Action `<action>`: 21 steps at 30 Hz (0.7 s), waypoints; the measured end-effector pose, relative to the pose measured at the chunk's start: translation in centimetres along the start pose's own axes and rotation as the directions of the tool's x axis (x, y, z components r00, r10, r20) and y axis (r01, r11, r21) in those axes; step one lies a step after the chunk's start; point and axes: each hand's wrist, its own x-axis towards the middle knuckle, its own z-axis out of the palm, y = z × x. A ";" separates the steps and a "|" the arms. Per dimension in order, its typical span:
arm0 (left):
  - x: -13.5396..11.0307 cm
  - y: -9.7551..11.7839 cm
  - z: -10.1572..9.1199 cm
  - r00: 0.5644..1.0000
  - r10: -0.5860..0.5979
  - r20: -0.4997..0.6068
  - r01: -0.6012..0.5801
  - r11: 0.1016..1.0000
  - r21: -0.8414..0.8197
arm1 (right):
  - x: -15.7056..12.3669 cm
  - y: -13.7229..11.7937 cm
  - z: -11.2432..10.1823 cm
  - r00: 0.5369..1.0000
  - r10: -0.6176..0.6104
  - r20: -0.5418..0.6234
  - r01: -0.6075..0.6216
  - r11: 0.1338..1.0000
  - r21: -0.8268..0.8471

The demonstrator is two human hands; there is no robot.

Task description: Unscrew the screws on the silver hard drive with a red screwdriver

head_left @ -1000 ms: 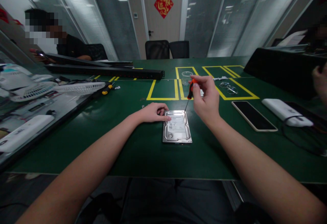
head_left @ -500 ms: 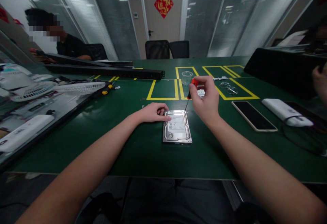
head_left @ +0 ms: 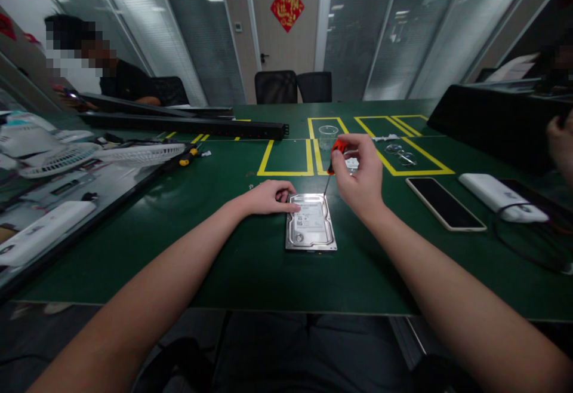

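Note:
A silver hard drive (head_left: 313, 226) with a white label lies flat on the green table (head_left: 250, 267) in front of me. At its far left corner my left hand (head_left: 271, 197) grips the edge, thumb across the label and fingers along the side. My right hand (head_left: 360, 172) is closed around the red and black handle of a screwdriver (head_left: 339, 147). The shaft slants down, and its tip meets the drive's far right corner. Whether a screw sits under the tip is too small to tell.
Beyond my right hand stands a clear plastic cup (head_left: 328, 136). Eyeglasses (head_left: 400, 154), a phone (head_left: 445, 203) and a white power bank (head_left: 502, 197) lie to the right. Leftward are a yellow-black screwdriver (head_left: 190, 155), a white fan (head_left: 58, 151) and long black bars (head_left: 188, 127). People sit at both sides.
The screwdriver handle and my right fingers have shifted very slightly. My left hand and the hard drive stay in place.

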 end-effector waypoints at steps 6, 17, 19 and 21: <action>0.1 -0.1 0.1 1.000 0.018 -0.011 -0.018 1.000 -0.001 | 0.1 -0.1 -0.1 1.000 -0.013 0.003 0.013 1.000 0.002; -0.1 0.2 -0.1 1.000 -0.004 0.001 0.004 1.000 -0.001 | -0.2 0.4 0.2 1.000 0.005 0.005 -0.005 0.999 0.045; 0.0 0.2 -0.1 1.000 -0.005 0.001 0.005 1.000 -0.003 | -0.1 0.2 0.1 1.000 -0.015 0.001 0.015 1.000 0.023; 0.0 0.2 -0.1 1.000 -0.004 0.002 0.004 1.000 -0.004 | 0.0 0.1 0.0 1.000 -0.030 -0.001 0.030 1.000 0.005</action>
